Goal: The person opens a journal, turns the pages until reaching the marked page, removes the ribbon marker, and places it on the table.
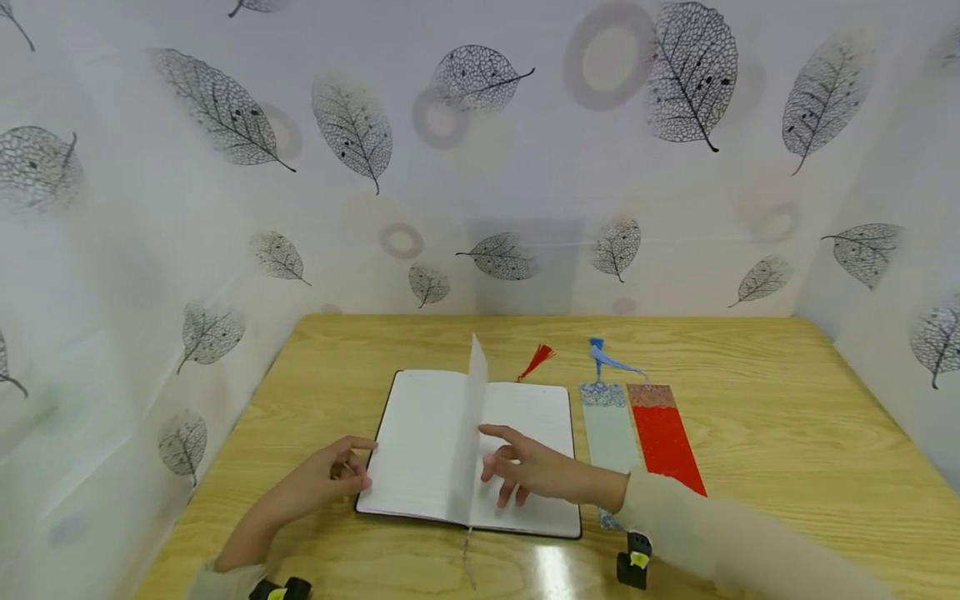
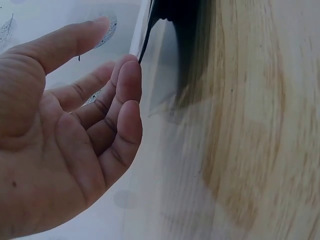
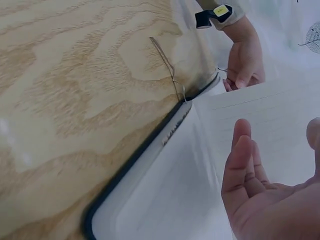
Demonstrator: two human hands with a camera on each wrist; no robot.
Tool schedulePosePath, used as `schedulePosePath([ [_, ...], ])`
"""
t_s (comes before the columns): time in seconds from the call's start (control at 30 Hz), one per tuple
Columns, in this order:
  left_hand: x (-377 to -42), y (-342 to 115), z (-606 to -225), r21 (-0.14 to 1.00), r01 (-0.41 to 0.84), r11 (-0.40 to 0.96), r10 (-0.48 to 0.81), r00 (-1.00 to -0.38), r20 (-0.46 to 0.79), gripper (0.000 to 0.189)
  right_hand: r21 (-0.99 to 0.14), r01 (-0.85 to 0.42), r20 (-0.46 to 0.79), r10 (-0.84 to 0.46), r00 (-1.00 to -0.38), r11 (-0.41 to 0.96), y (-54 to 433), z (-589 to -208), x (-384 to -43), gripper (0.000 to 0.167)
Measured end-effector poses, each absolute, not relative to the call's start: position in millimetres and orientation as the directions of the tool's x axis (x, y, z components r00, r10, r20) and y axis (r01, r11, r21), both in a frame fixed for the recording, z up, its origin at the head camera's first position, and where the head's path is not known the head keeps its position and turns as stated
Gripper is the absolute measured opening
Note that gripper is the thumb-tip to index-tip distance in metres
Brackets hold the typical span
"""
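Observation:
An open notebook (image 1: pixel 422 433) with lined white pages and a dark cover lies on the table. One leaf (image 1: pixel 476 400) stands nearly upright along its middle. My right hand (image 1: pixel 528 467) hovers over the right-hand page, its extended index fingertip right at the raised leaf, the other fingers loosely bent. At the notebook's left edge is my left hand (image 1: pixel 330 479); in the left wrist view its fingertips (image 2: pixel 129 82) meet the edge while the thumb stands apart. A red tassel (image 1: pixel 538 360) pokes out beyond the notebook's top edge; whatever it hangs from is hidden.
Right of the notebook lie a pale green bookmark (image 1: pixel 609 429), partly under the right forearm, and a red bookmark (image 1: pixel 670 442). Blue tassels (image 1: pixel 597 354) extend above them. A thin ribbon (image 1: pixel 468 557) trails from the spine toward the front. Leaf-patterned cloth (image 1: pixel 525 183) surrounds the wooden table.

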State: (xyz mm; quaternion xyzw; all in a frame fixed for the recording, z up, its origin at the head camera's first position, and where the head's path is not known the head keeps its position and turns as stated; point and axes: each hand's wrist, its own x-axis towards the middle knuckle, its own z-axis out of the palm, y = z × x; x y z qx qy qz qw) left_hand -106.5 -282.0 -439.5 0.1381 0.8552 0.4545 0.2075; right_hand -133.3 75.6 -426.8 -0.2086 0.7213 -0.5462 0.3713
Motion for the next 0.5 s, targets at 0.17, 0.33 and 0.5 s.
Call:
schedulePosePath([
  [0.17,-107,-284,-435,0.838,0.075,0.54,0.436,-0.877,-0.202,0.052,-0.921,0.099,-0.349,-0.684,-0.64,0.377,64,-436,-132,0.07],
  [0.33,-110,-290,-428,0.836,0.097,0.541,0.438,-0.881,-0.181,0.052,-0.895,0.035,-0.357,-0.667,-0.654,0.444,55,-443,-133,0.064],
  [0.5,-116,-293,-417,0.841,0.141,0.522,0.445,-0.886,-0.128,0.049,-0.838,-0.093,-0.359,-0.673,-0.647,0.538,47,-445,-135,0.06],
])
